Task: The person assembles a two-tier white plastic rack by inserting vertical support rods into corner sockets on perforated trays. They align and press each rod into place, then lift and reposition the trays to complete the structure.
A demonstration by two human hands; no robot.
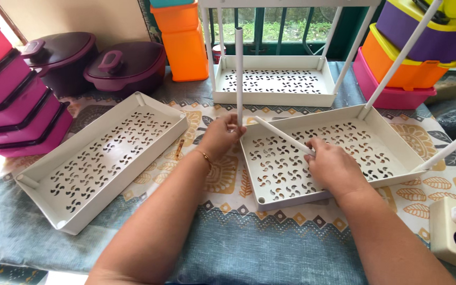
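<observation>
Two white poles are in hand: the left hand [221, 134] pinches an upright pole [239, 74] at the tray [397, 142] corner (steadying it vertical), while the right hand [333, 166] fingers close around a slanted pole [283, 136] lying over the tray's perforated floor.

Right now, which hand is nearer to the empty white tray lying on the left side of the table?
Left. The left hand holds an upright white rod just right of the empty white tray. The right hand rests farther right, over the middle tray.
</observation>
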